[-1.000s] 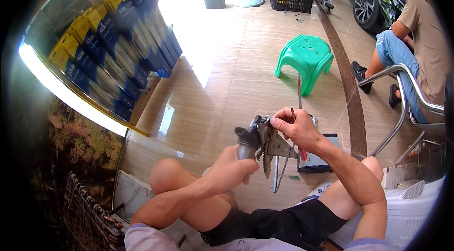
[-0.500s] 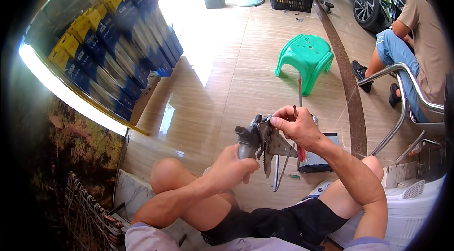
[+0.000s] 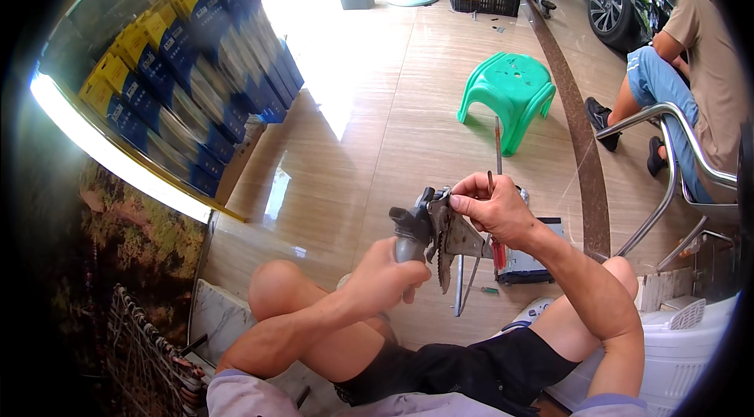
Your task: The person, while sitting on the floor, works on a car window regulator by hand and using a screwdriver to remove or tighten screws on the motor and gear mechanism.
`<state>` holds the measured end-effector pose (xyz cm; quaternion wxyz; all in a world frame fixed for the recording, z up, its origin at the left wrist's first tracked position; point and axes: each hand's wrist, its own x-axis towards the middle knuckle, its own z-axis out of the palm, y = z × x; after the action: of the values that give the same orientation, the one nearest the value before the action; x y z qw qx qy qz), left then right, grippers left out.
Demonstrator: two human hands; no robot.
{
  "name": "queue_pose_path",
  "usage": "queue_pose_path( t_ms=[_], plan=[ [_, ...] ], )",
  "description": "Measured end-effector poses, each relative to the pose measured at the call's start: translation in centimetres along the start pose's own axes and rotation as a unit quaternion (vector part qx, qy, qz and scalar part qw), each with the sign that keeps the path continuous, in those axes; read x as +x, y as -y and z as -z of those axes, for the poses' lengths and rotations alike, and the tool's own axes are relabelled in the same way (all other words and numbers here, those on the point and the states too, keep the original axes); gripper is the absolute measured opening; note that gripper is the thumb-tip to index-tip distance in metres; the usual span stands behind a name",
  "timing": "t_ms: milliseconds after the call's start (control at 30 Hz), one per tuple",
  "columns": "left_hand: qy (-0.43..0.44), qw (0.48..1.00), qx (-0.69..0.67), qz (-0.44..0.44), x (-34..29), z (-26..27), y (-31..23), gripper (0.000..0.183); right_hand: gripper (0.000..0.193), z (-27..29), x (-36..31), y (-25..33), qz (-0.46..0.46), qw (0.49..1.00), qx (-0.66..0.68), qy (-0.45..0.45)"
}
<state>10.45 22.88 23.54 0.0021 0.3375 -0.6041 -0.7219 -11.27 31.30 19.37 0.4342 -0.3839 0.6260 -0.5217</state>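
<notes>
My left hand (image 3: 385, 272) is wrapped round the grey cylindrical body of a mechanical part (image 3: 410, 243), which has a black fitting on top. Fixed beside that body is a toothed metal plate (image 3: 444, 248) with a flat, tapering bracket (image 3: 467, 239). The thumb and fingers of my right hand (image 3: 496, 209) pinch the plate's upper edge. A thin dark rod (image 3: 490, 180) sticks up past the right fingers. Below that hand a red handle (image 3: 499, 254) shows; whether it belongs to the rod is unclear. Thin metal bars (image 3: 458, 291) reach down beneath the bracket.
A silver-and-black box (image 3: 532, 260) lies on the floor beyond my knee. Farther off stands a green plastic stool (image 3: 510, 87). A person (image 3: 707, 71) sits at the right by a metal-framed chair (image 3: 667, 122). Packaged goods (image 3: 181, 64) fill a rack at the left.
</notes>
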Motion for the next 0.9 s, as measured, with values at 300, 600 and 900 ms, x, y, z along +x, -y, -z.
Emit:
queue_pose_path(
  t_ms=[300,600,900],
  plan=[
    [-0.006,1.0,-0.005,-0.009,0.11,-0.08,0.24,0.012,0.017,-0.35,-0.2,0.07,0.001,1.0,0.005,-0.013],
    [-0.002,1.0,0.005,-0.007,0.04,-0.06,0.08,0.012,0.018,-0.5,-0.23,0.01,0.002,1.0,0.012,-0.028],
    [0.004,1.0,-0.011,-0.008,0.02,-0.04,0.06,0.011,0.024,-0.42,-0.22,0.33,-0.026,0.999,0.011,-0.023]
  ],
)
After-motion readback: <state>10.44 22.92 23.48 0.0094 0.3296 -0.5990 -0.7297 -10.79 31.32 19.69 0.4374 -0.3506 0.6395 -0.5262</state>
